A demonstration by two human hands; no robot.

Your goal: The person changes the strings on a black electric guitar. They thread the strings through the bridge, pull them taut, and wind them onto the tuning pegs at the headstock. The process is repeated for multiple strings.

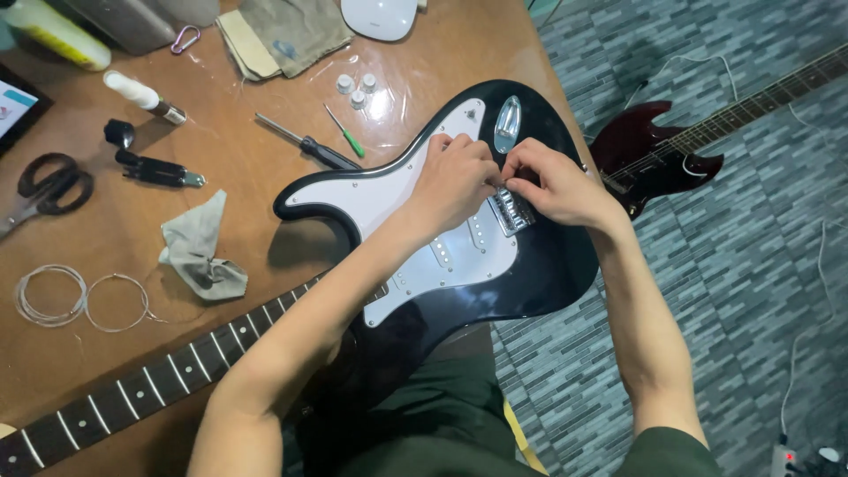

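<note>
Hands first: both are bunched up over the bridge (512, 212) of a black electric guitar (539, 274) with a white pickguard (389, 190). The left hand (455, 181) is curled with its fingertips pressed down right at the bridge's far-left edge, and the right hand (552, 185) is pinched in from the other side, thumb and forefinger closed together on something tiny at the bridge. Can't tell what the little part is, it's hidden between the fingers. The two hands are touching, or as good as.

The guitar lies flat on a brown wooden table (106, 353), body hanging a bit over the table's right edge and over the person's lap, neck (132, 389) running off to the near left. No strings showing on the fretboard as far as I can make out.

Other stuff on the table: a black-handled screwdriver (309, 146) and a small green-handled one (344, 132) just far-left of the body, three white knobs (356, 87) beyond them, a crumpled grey rag (199, 252), coiled strings (79, 296) at the left, black scissors (49, 185), a black string winder (146, 159) and a small white bottle (141, 95). A folded cloth (287, 31) sits at the far edge.

Off to the right, a dark red guitar (654, 150) lies on the grey patterned floor (733, 291), well apart from the hands.
</note>
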